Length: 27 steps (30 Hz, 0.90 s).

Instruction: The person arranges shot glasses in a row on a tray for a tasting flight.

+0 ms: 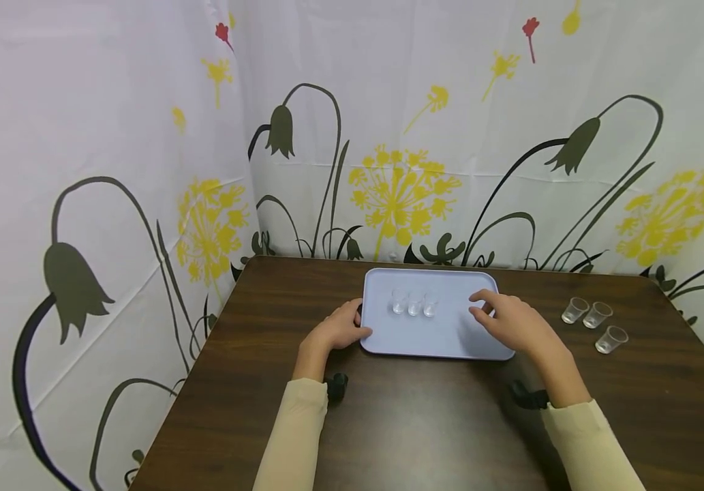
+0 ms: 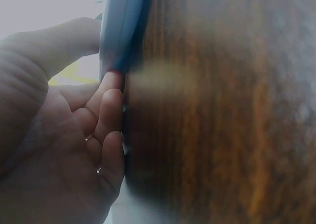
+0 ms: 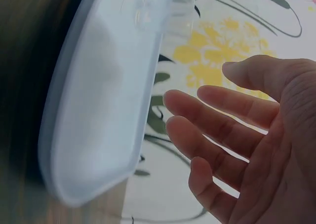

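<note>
Cream sleeves (image 1: 288,436) reach over the brown table (image 1: 425,429). The left hand (image 1: 336,329) pinches the blue tray (image 1: 401,339) at its left edge; the right hand (image 1: 520,324), fingers loosely parted, empty, hovers above its right side. Three clear cups (image 1: 414,309) stand left of its middle, three more cups (image 1: 598,315) farther right.

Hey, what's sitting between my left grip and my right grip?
Three clear cups stand in a row on the blue tray, as the head view shows.
</note>
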Each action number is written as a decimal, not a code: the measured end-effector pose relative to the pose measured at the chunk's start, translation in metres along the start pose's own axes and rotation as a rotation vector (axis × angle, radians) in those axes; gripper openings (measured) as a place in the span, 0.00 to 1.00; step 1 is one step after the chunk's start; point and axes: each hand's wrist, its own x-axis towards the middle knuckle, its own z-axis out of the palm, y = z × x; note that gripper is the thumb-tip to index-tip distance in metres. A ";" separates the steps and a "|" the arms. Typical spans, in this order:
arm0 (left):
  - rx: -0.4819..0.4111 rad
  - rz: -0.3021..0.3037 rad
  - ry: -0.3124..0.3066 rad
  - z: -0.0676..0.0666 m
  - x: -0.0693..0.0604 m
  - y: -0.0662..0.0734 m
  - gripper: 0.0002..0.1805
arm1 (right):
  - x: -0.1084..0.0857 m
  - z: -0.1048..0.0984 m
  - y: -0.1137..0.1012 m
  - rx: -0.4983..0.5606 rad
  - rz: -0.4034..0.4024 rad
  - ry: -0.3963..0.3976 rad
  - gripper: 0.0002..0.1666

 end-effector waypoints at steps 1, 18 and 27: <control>0.003 0.001 -0.001 0.000 0.000 0.000 0.35 | -0.003 -0.003 0.004 0.009 0.004 -0.004 0.23; 0.021 0.018 -0.007 -0.003 -0.002 0.000 0.34 | -0.066 -0.067 0.076 0.080 0.163 0.032 0.34; 0.003 0.018 -0.005 -0.002 -0.002 0.002 0.32 | -0.096 -0.083 0.116 -0.006 0.417 0.011 0.47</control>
